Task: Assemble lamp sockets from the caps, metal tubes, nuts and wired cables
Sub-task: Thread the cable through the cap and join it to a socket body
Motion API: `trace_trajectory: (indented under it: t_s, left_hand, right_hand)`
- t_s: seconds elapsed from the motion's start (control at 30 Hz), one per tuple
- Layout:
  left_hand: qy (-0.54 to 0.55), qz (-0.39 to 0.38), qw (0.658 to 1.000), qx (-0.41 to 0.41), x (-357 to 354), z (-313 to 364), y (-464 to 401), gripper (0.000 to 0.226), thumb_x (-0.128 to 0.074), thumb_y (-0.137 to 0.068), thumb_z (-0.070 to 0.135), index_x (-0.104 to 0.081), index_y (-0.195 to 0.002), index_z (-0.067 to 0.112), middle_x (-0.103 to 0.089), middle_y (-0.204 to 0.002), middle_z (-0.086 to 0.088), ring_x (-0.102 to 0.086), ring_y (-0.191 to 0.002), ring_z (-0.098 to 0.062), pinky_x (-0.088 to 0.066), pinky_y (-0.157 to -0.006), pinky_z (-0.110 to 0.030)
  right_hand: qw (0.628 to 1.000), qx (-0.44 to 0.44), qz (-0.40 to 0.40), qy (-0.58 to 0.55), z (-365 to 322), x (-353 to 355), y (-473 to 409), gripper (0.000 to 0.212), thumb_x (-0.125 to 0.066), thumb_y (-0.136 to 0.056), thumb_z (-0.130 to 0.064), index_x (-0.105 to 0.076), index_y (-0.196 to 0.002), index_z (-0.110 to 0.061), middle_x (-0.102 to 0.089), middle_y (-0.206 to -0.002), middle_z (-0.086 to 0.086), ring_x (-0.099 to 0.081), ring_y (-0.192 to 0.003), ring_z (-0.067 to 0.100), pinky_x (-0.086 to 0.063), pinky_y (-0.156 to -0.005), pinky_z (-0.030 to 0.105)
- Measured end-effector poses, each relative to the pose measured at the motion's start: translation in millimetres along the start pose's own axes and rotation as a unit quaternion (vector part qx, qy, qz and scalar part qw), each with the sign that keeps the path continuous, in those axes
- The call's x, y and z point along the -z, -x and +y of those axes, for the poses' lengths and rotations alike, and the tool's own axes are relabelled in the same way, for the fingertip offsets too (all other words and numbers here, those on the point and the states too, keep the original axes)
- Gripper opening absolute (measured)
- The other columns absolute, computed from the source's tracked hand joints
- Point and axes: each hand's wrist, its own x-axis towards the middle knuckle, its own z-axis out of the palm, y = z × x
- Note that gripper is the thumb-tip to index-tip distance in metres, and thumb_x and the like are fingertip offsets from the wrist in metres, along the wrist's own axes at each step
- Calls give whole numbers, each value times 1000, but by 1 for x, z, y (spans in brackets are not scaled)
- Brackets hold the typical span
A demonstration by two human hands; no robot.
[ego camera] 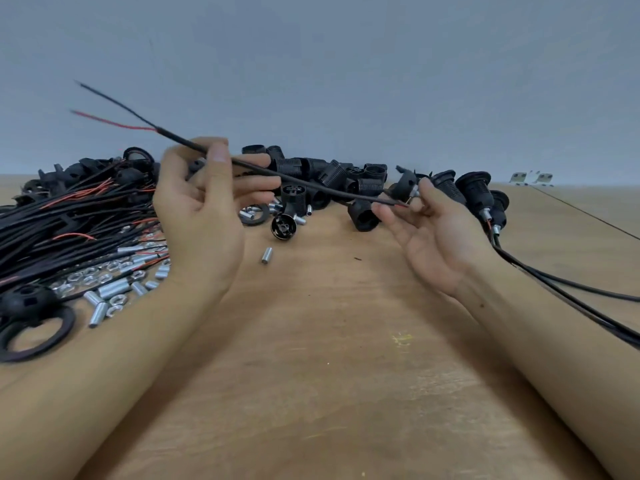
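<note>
My left hand [204,202] pinches a black wired cable [311,186] between thumb and forefinger, above the table. The cable's far end sticks up to the left, split into a red and a black lead. Its near end reaches my right hand [433,233], whose fingertips hold a black cap with a short metal tube [407,188] at the cable's tip. Whether the cable has entered the tube is too blurred to tell.
A heap of wired cables [69,216] lies at the left, with nuts and metal tubes [110,289] in front. Black socket bodies [332,174] are piled at the back. Finished sockets with cables [485,202] lie at the right. One loose tube [267,255] lies mid-table.
</note>
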Motion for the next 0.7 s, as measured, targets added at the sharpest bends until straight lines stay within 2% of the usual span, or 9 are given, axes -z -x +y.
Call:
trace_trajectory:
  t_s: [0.03, 0.13, 0.17, 0.27, 0.33, 0.43, 0.5, 0.7]
  left_hand:
    - [12, -1, 999, 38, -1, -1, -1, 5, -49, -104, 15, -50, -99, 14, -75, -87, -9, -74, -72, -27, -56, -64, -29]
    - [25, -69, 980, 182, -5, -8, 6, 10, -57, -100, 13, -62, -93, 8, -76, -86, -11, -74, -76, -25, -57, -65, -27]
    - [6, -108, 969, 224, -6, -11, 11, 16, -58, -99, 18, -66, -94, 6, -76, -89, -12, -75, -78, -26, -58, -66, -26]
    - [-35, -195, 938, 284, -5, -15, 18, 36, -61, -90, 36, -71, -95, 2, -76, -89, -15, -75, -76, -25, -58, -64, -24]
    - [-12, -199, 942, 271, -6, -13, 16, 32, -60, -91, 34, -70, -94, 4, -76, -85, -15, -75, -73, -24, -57, -60, -24]
    - [37, -121, 966, 225, -6, -7, 8, 31, -50, -102, 26, -67, -88, 4, -75, -79, -14, -74, -70, -24, -56, -58, -24]
    - [70, -93, 973, 197, -4, -3, 4, 33, -45, -105, 25, -63, -90, 3, -75, -78, -12, -74, -71, -24, -56, -58, -23]
    - [41, -180, 976, 118, -8, 0, 13, 27, -37, -107, 21, -57, -98, 7, -76, -85, -14, -75, -80, -32, -57, -63, -28]
  right_hand:
    - [1000, -10, -6, 9, 1, -2, 1, 35, -53, -101, -21, -52, -70, -6, -55, -101, 22, -69, -103, 35, -60, -67, 30]
    - [998, -37, -43, 27, 5, -8, 8, 28, -54, -100, -18, -54, -74, -7, -56, -65, 7, -71, -79, 31, -60, -62, 29]
    - [996, -47, -65, 28, 6, -9, 10, 28, -54, -99, -19, -54, -73, -7, -55, -65, 8, -71, -81, 32, -59, -62, 29]
    - [983, -87, -147, 68, 4, -8, 12, 37, -54, -97, -25, -58, -64, -8, -63, -92, 17, -72, -95, 32, -60, -68, 30]
    - [966, -106, -199, 130, 3, -5, 13, 40, -53, -94, -32, -63, -62, -10, -73, -99, 10, -71, -102, 30, -59, -71, 31]
    - [952, -108, -225, 176, 4, 0, 12, 37, -53, -89, -36, -65, -66, -10, -71, -115, 12, -70, -103, 28, -59, -70, 32]
    - [951, -99, -234, 174, 4, 1, 11, 37, -51, -90, -35, -64, -67, -9, -70, -117, 12, -70, -99, 27, -58, -70, 32]
    - [922, -119, -328, 167, 4, 2, 13, 31, -55, -87, -30, -70, -72, -7, -69, -115, 15, -68, -99, 30, -57, -76, 34]
